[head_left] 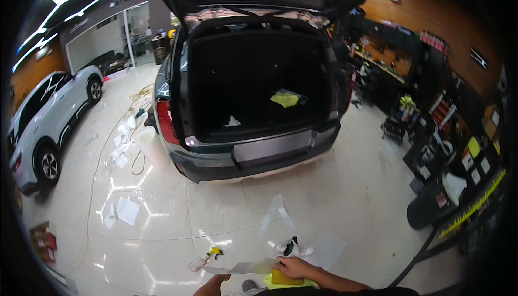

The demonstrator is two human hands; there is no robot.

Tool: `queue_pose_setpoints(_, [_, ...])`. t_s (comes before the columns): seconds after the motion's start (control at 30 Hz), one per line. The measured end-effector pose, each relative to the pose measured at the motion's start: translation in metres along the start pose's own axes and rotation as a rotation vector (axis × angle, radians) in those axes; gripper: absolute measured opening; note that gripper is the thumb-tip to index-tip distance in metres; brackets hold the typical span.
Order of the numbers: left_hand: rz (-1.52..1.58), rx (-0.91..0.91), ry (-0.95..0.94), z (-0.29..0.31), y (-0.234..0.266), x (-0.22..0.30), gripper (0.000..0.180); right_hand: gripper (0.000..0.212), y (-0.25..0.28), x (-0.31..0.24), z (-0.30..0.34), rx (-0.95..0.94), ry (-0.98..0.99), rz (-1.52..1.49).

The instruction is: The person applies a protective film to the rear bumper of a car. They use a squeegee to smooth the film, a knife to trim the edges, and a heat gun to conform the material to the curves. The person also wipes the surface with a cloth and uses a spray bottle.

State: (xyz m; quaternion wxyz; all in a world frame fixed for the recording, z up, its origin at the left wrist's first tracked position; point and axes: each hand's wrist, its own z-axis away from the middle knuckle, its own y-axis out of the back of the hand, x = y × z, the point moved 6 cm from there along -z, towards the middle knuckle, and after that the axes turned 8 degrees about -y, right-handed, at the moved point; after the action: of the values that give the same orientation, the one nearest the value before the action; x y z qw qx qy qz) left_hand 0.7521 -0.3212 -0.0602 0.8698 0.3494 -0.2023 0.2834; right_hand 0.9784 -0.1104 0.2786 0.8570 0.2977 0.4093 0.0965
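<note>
At the lower edge my left hand (217, 279) is closed at the left end of a thin, translucent sheet of film (243, 267). The film stretches across in front of me to my right hand (294, 266), whose fingers are wrapped over a flat yellow squeegee (286, 277). Below the squeegee a yellow-green cloth (268, 281) shows in part. On the floor beyond my left hand, a clear spray bottle (198, 263) with a yellow and black trigger lies tilted. Past my right hand, a black and white item (291, 247) rests among film scraps.
A dark car (210, 161) stands ahead with its tailgate raised; a yellow-green cloth (284, 99) lies inside. Left are a white car (54, 118), a yellow hose (93, 188), a film roll (152, 145) and paper scraps (128, 211). A dark bin (429, 210) and crowded shelving line the right.
</note>
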Motion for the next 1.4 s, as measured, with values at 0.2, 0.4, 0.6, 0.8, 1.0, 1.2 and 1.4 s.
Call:
queue_pose_setpoints(0.2, [0.008,0.186,0.215,0.01,0.086,-0.039,0.048,0.046,0.013,0.022,0.029,0.048,-0.041,-0.036])
queue_pose_setpoints(0.4, [0.017,0.332,0.121,-0.084,0.155,0.083,0.047,0.045,0.056,0.06,0.07,0.046,-0.023,-0.09])
queue_pose_setpoints(0.6, [-0.003,0.423,-0.054,-0.191,0.161,0.269,0.045,0.045,0.105,0.223,0.124,0.219,-0.166,-0.193])
queue_pose_setpoints(0.8, [-0.173,0.735,-0.266,-0.22,0.278,0.463,0.045,0.044,0.192,0.366,0.249,0.543,-0.351,-0.275])
queue_pose_setpoints(1.0, [-0.603,1.404,-0.499,-0.091,0.534,0.714,0.045,0.044,0.263,0.41,0.307,0.748,-0.511,-0.406])
queue_pose_setpoints(1.2, [-1.022,1.989,-0.497,0.07,0.683,0.922,0.046,0.05,0.262,0.452,0.269,0.719,-0.309,-0.346])
queue_pose_setpoints(1.4, [-0.982,2.199,-0.125,0.136,0.784,0.986,0.056,0.044,0.322,0.476,0.21,0.694,-0.304,-0.43])
